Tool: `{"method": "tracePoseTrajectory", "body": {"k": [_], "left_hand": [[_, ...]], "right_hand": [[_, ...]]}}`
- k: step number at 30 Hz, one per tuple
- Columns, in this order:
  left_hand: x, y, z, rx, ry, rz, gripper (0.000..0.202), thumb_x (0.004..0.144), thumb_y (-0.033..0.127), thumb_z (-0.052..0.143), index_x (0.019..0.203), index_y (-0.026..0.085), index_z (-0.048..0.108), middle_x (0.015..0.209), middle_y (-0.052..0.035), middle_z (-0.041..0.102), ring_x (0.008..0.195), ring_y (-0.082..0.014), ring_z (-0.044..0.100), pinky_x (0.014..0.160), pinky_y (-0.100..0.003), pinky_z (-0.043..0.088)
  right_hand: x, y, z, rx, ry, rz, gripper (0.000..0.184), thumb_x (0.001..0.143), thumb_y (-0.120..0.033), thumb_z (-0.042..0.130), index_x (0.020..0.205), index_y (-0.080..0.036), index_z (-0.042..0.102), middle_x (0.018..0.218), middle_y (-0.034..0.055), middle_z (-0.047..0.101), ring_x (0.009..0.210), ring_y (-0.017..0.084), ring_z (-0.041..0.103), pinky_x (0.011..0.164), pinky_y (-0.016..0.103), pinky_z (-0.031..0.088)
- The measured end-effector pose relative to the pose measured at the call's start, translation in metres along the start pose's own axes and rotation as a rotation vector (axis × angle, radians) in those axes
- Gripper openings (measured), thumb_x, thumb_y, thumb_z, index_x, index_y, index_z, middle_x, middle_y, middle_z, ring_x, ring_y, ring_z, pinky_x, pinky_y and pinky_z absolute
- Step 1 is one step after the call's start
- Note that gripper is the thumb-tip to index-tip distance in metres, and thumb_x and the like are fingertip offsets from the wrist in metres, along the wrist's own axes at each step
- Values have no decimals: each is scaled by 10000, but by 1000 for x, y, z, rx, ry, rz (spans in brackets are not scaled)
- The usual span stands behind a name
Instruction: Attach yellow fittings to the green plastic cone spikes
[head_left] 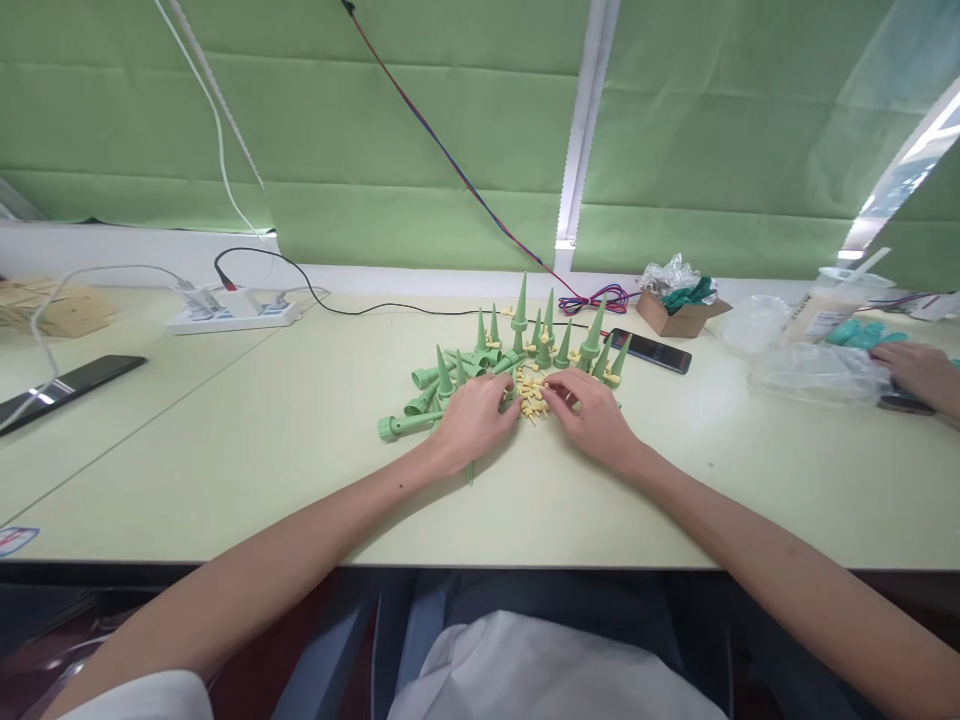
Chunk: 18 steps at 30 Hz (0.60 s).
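My left hand [476, 418] is closed beside the pile, with a bit of green spike [514, 382] showing between its fingers. A thin green tip [471, 473] pokes out below that hand. Thumb and forefinger of my right hand [592, 412] pinch a small yellow plastic piece [547, 385]. Between both hands lies a heap of similar yellow pieces [533, 408]. Behind them, several green cone-shaped plastic spikes [520, 305] stand upright, some with yellow pieces fitted. More green spikes [409, 424] lie on their sides at the left, partly covered by my left hand.
A phone [651, 350] on a cable and a small cardboard box [679, 315] sit behind on the right. Further right are a drink cup [829, 305], plastic bags [817, 372] and another person's hand [919, 375]. On the left are a power strip [232, 317] and a dark phone [71, 388].
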<state>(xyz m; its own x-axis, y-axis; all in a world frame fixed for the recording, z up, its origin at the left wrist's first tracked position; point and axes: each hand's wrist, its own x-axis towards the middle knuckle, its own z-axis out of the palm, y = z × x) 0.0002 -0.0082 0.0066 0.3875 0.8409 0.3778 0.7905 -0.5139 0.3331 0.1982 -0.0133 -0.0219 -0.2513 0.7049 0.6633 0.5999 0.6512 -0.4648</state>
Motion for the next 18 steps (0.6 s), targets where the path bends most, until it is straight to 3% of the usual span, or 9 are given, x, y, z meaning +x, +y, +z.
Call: {"method": "tracePoseTrajectory", "body": {"k": [10,18], "left_hand": [[-2,2,2,112,-53,29,148,923,341,541,875,209,585,737,-50,665,643,-235,624,513,-293,288],[-4,3,4,-62,22,32,190,939,329,540,1048,195,620,984,-82,724,838,-260,683,644,-323,442]], "right_hand": [[0,0,0,18,-16,38,149,988,-288,528,941,-192,632,895,93,682,779,217,617,685,356,518],[2,-1,-1,40,-14,57,165,991,-291,524,912,-195,633,882,80,686,792,209,612,681,340,497]]}}
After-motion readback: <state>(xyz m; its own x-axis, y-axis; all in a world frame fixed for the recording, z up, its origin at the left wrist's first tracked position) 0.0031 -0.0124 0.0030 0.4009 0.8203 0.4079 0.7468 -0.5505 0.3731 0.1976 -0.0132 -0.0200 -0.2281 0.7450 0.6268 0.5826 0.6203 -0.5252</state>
